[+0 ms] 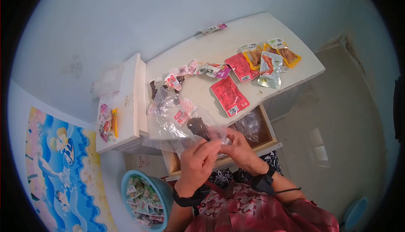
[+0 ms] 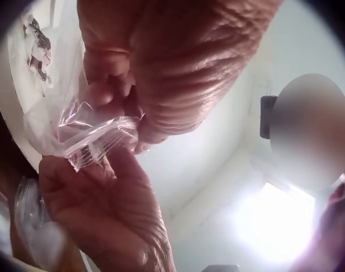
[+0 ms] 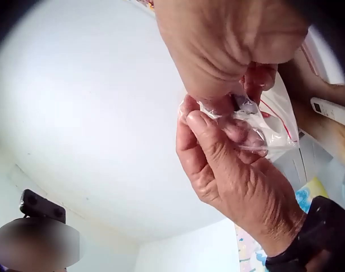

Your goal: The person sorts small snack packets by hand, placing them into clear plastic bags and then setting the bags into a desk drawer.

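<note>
Both hands meet at the mouth of a clear plastic zip bag (image 1: 162,120), which spreads forward over the table's near edge. My left hand (image 1: 196,164) pinches the bag's edge between thumb and fingers, as the right wrist view shows closely. At the same edge, my right hand (image 1: 242,150) grips the plastic, its fingers partly hidden by the bag. A dark brown piece (image 1: 196,126) shows at the bag, just ahead of the fingers. Red-and-white labelled small packets (image 1: 181,117) show through or beside the film.
On the white table (image 1: 274,25) lie red packets (image 1: 230,97), yellow-edged food packets (image 1: 289,57) and a silver packet (image 1: 270,69). Below, an open drawer (image 1: 270,133) holds clear plastic. A blue basin (image 1: 126,177) full of small packets stands at the left.
</note>
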### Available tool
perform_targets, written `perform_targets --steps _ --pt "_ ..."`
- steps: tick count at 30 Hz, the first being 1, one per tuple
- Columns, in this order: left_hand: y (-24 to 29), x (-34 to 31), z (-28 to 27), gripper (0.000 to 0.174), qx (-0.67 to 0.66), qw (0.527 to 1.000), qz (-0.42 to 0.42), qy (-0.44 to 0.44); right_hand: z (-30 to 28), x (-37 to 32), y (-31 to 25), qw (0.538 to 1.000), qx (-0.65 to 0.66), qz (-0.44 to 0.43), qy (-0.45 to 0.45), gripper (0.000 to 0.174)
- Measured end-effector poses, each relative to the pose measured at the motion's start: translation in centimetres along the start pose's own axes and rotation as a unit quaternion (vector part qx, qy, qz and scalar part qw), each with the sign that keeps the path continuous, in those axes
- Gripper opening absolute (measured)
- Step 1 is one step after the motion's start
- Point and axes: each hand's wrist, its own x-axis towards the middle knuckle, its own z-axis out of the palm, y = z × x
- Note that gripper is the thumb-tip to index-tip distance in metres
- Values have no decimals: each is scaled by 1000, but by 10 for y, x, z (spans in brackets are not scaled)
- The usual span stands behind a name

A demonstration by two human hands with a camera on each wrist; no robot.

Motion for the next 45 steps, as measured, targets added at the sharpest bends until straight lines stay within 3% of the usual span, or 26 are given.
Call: perform_targets --steps 2,3,5,8,11,12,15,18,21,24,27,29,30,33,36,39,40,45 --pt "-7 -1 -4 20 -9 999 -17 33 -5 3 -5 996 -75 -24 -29 44" --pt "-7 0 -7 19 -12 999 -42 29 -6 4 -7 979 -195 -44 -37 47" --pt "-4 1 -13 18 -22 995 -94 20 -9 7 -9 901 -424 -81 -50 54" --pt "-12 1 -8 19 -71 996 -53 1 7 12 -19 943 -324 -68 -34 50" --pt "-15 -1 -6 20 -165 982 -92 11 5 27 -9 972 -222 -67 -20 52" --pt "-15 -3 -11 20 -228 960 -158 -28 2 32 -6 968 -240 -74 -22 51" --pt "-19 -2 -11 22 -239 954 -172 -62 -3 43 8 938 -323 -122 -29 55" --pt "-23 -8 -11 23 -235 952 -195 -33 -5 47 1 948 -295 -47 -107 63" --pt "-22 -7 -18 22 -275 936 -221 -18 17 51 -28 952 -290 10 -95 70" --pt "-29 -1 -17 21 -274 936 -218 21 20 70 -15 932 -344 -48 -106 68" --pt "-48 5 -17 21 -305 919 -240 75 17 86 -8 952 -272 -56 -128 66" --pt "-55 11 -19 19 -318 906 -258 105 14 90 -6 938 -307 -107 -119 61" --pt "-62 12 -21 18 -325 902 -263 112 12 90 -6 929 -326 -130 -116 58" --pt "-80 15 -14 15 -319 899 -270 134 6 87 -8 795 -545 -256 -72 46" --pt "-94 17 -4 13 -311 904 -258 139 32 71 -50 693 -696 -181 -51 30" --pt "-98 15 -2 13 -308 906 -257 133 44 78 -71 627 -753 -201 -3 20" --pt "-100 13 -1 13 -320 903 -255 130 49 84 -76 628 -741 -238 -5 15" --pt "-106 4 1 14 -344 902 -242 97 75 147 -69 636 -718 -267 -91 15"
